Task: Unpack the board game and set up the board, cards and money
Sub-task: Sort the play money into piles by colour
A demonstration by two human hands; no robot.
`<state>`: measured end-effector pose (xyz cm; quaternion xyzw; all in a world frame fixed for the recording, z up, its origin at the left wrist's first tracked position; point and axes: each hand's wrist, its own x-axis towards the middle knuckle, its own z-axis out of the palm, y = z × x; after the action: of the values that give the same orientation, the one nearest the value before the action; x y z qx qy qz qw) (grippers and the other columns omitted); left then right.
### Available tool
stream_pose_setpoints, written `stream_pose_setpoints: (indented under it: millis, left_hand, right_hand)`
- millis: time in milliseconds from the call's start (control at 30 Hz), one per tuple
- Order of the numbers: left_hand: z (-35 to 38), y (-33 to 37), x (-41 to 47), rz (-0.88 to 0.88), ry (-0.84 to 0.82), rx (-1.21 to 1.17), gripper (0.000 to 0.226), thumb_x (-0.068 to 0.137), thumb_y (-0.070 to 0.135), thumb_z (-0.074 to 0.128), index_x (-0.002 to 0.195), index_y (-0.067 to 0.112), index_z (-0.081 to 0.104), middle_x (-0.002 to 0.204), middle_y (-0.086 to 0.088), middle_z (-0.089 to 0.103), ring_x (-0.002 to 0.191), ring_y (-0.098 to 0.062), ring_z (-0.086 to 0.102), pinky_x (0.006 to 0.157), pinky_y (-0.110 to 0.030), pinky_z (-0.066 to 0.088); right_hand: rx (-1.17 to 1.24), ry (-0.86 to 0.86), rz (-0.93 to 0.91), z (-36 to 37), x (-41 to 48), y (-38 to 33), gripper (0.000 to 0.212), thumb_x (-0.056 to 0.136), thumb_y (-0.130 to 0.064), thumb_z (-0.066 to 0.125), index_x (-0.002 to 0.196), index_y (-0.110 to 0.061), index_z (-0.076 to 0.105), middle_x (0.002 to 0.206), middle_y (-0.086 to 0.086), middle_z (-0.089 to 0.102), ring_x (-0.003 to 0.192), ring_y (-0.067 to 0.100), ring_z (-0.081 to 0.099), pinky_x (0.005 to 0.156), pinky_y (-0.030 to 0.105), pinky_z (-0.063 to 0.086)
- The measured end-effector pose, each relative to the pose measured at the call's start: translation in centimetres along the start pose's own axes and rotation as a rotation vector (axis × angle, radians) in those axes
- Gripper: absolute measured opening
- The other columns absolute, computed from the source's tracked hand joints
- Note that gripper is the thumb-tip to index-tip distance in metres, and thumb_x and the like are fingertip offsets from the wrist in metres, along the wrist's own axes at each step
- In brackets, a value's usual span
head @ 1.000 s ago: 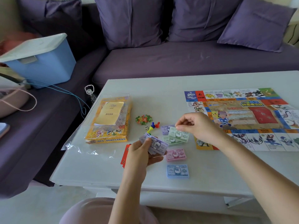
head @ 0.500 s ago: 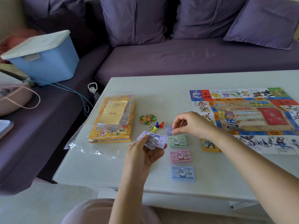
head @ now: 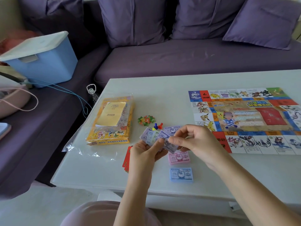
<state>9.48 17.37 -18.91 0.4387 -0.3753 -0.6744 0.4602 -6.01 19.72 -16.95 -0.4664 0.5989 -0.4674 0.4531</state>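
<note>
The game board (head: 247, 118) lies unfolded on the right of the white table (head: 162, 88). My left hand (head: 143, 154) holds a fanned bundle of purple play money (head: 156, 137) above the table. My right hand (head: 193, 139) pinches one purple note of that bundle at its right end. Below my hands lie a pink money stack (head: 179, 158) and a blue money stack (head: 181, 175). Another purple stack (head: 171, 129) shows just behind my fingers. A stack of red cards (head: 126, 160) pokes out left of my left wrist.
The yellow game box (head: 112, 123) with a booklet sits in a clear plastic bag on the table's left. Green and orange tokens (head: 146, 120) and small pawns (head: 158, 126) lie beside it. A purple sofa (head: 179, 56) carries a blue storage bin (head: 42, 61).
My right hand left the green stack on the table and came back to the purple bundle, now pinching a note. The green stack is now hidden behind my hands.
</note>
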Motion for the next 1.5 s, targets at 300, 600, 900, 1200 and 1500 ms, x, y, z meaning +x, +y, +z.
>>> stream_pose_setpoints:
  millis: [300,600,900,1200,1500]
  left_hand:
    - [0.3,0.1,-0.2,-0.006,-0.079,-0.131,0.021,0.071,0.005,0.065,0.092,0.003,0.067,0.088,-0.014,0.073,0.077,-0.02,0.071,0.066,-0.024,0.058]
    - [0.4,0.0,0.0,-0.004,0.026,-0.157,0.012,0.09,0.008,0.055,0.093,0.005,0.067,0.088,-0.013,0.074,0.075,-0.017,0.071,0.067,-0.026,0.059]
    - [0.0,-0.1,0.5,0.011,0.164,-0.08,0.013,0.092,0.003,0.053,0.094,0.008,0.065,0.082,-0.005,0.075,0.079,-0.017,0.072,0.069,-0.027,0.06]
    - [-0.4,0.2,1.7,-0.175,0.19,-0.379,0.016,0.095,0.003,0.048,0.108,-0.004,0.053,0.116,-0.03,0.06,0.109,-0.039,0.06,0.07,-0.037,0.058]
    - [-1.1,0.2,2.5,-0.212,0.15,-0.522,0.016,0.098,0.004,0.039,0.102,0.002,0.054,0.102,-0.024,0.065,0.084,-0.032,0.068,0.065,-0.034,0.059]
  right_hand:
    - [0.036,0.002,0.099,0.2,-0.3,0.6,0.04,0.061,-0.037,0.08,0.087,-0.008,0.073,0.071,0.006,0.072,0.064,0.017,0.069,0.063,0.028,0.058]
    - [0.177,0.036,0.077,0.4,-0.6,1.6,0.008,0.087,-0.009,0.065,0.092,-0.006,0.072,0.071,0.006,0.072,0.061,0.015,0.068,0.055,0.02,0.053]
    - [-0.038,0.06,-0.09,-3.0,0.8,0.2,0.023,0.088,-0.009,0.065,0.083,-0.029,0.074,0.088,0.002,0.073,0.086,0.013,0.063,0.085,0.027,0.046]
    - [-0.435,-0.065,-0.129,-3.6,7.0,-1.0,0.013,0.078,-0.013,0.078,0.079,-0.025,0.072,0.075,-0.009,0.071,0.066,-0.006,0.062,0.065,0.007,0.046]
    - [-0.588,-0.127,-0.11,-2.4,10.4,1.2,0.013,0.077,-0.023,0.079,0.089,-0.023,0.073,0.084,-0.012,0.07,0.079,0.0,0.062,0.069,0.016,0.043]
